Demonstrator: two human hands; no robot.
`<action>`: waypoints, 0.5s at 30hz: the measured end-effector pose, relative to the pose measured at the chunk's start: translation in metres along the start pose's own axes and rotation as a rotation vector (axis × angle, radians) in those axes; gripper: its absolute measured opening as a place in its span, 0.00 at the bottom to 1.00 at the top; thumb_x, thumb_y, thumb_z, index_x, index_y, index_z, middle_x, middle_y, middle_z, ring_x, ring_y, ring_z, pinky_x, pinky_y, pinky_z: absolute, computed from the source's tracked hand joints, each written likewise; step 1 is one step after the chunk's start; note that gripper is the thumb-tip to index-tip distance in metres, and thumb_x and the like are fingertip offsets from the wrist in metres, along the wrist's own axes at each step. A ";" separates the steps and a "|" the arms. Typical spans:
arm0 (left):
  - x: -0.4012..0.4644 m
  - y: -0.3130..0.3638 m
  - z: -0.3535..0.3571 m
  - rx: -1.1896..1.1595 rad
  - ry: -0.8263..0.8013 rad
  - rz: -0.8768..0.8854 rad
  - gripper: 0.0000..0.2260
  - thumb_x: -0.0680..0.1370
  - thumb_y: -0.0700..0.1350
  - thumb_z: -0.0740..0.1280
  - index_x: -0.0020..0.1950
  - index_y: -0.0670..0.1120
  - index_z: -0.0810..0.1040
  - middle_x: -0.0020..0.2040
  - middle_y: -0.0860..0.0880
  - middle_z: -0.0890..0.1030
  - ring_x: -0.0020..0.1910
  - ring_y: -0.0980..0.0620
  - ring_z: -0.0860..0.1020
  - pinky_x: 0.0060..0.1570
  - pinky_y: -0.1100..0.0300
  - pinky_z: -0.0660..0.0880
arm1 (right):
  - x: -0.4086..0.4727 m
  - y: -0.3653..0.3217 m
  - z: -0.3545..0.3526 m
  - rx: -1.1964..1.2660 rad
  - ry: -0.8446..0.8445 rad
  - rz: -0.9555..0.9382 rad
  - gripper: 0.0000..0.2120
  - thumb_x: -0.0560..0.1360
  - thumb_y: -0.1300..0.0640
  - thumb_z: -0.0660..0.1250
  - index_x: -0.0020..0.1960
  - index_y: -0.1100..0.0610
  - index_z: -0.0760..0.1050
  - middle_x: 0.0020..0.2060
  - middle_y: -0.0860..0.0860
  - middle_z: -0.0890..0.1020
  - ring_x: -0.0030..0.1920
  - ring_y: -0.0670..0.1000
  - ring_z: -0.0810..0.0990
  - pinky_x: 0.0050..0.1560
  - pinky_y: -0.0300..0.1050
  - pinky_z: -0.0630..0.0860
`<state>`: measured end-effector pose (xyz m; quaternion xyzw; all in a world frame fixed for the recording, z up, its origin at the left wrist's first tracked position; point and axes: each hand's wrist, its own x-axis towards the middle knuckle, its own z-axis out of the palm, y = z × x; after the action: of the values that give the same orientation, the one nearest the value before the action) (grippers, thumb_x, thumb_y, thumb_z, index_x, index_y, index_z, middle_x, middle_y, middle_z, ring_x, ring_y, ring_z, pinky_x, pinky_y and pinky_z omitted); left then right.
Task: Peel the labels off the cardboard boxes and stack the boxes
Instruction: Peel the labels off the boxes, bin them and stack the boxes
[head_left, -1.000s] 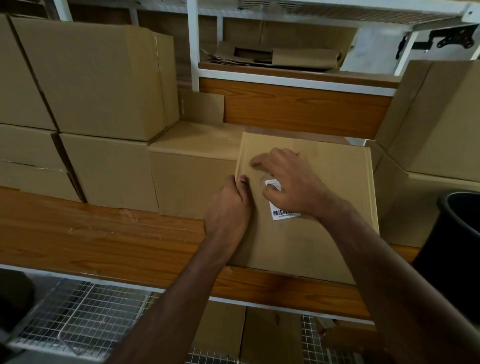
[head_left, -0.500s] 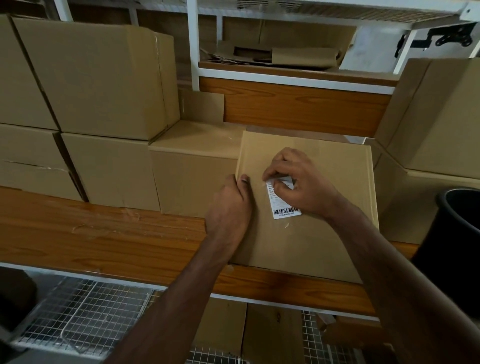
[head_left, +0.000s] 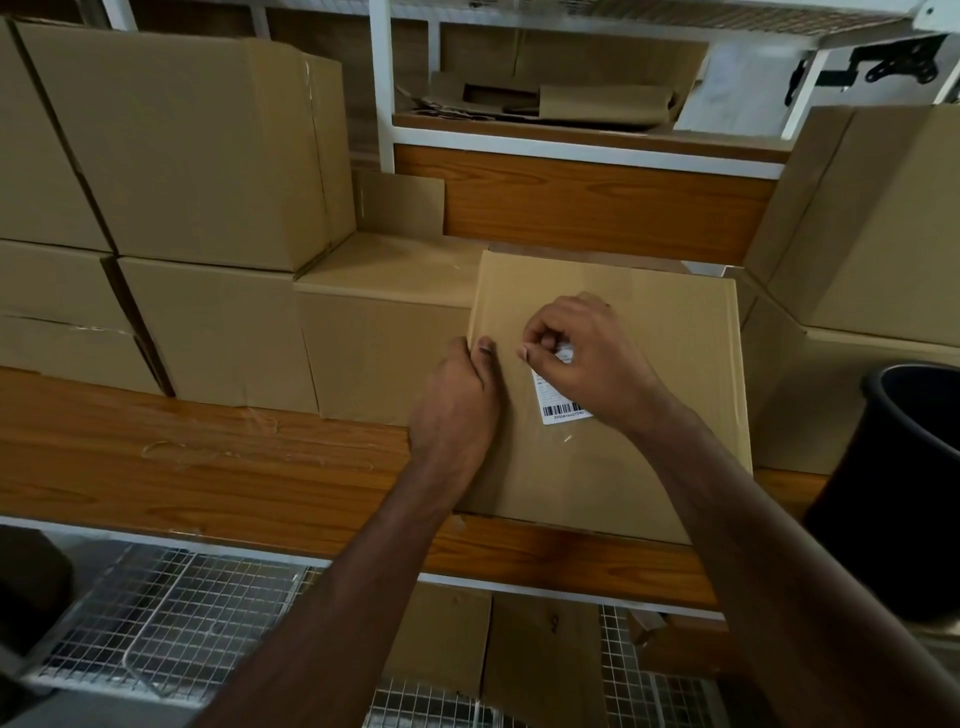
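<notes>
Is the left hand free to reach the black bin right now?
Probably not: the left hand grips the box at its left edge, and the right hand, pinching the label, lies between it and the black bin.

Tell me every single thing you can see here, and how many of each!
box being worked on: one, brown, on the wooden shelf, leaning back
label: one, white with barcode, on that box, top edge lifted
other boxes: several, brown, stacked left, behind and right
wooden shelf: one, orange-brown, under the boxes
flat cardboard: some pieces, brown, upper shelf
bin: one, black, right edge
wire rack: one, silver, below
left hand: grips box's left edge
right hand: pinches label's top
</notes>
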<state>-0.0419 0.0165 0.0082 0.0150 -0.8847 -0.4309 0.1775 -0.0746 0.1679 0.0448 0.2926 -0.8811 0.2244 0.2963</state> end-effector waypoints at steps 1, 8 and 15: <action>0.000 -0.001 0.000 0.003 0.001 0.007 0.21 0.85 0.57 0.47 0.60 0.45 0.72 0.46 0.47 0.78 0.38 0.50 0.73 0.35 0.56 0.65 | 0.000 0.000 0.000 0.006 0.007 -0.003 0.04 0.71 0.53 0.70 0.39 0.53 0.77 0.34 0.45 0.78 0.39 0.46 0.73 0.45 0.46 0.68; -0.003 0.002 -0.001 -0.008 -0.001 -0.014 0.21 0.84 0.57 0.47 0.59 0.45 0.72 0.46 0.48 0.76 0.43 0.47 0.74 0.42 0.53 0.69 | 0.001 -0.001 -0.009 0.070 -0.043 -0.015 0.02 0.70 0.61 0.70 0.42 0.58 0.81 0.38 0.48 0.83 0.39 0.44 0.75 0.48 0.27 0.63; -0.002 0.002 -0.001 -0.020 0.001 -0.018 0.20 0.84 0.57 0.48 0.58 0.45 0.72 0.47 0.47 0.77 0.44 0.46 0.76 0.42 0.53 0.70 | 0.005 0.000 -0.015 0.080 -0.116 0.013 0.04 0.72 0.64 0.69 0.45 0.57 0.82 0.39 0.47 0.82 0.39 0.41 0.74 0.45 0.27 0.65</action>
<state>-0.0392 0.0174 0.0095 0.0213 -0.8802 -0.4410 0.1740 -0.0718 0.1746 0.0585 0.3107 -0.8891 0.2440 0.2313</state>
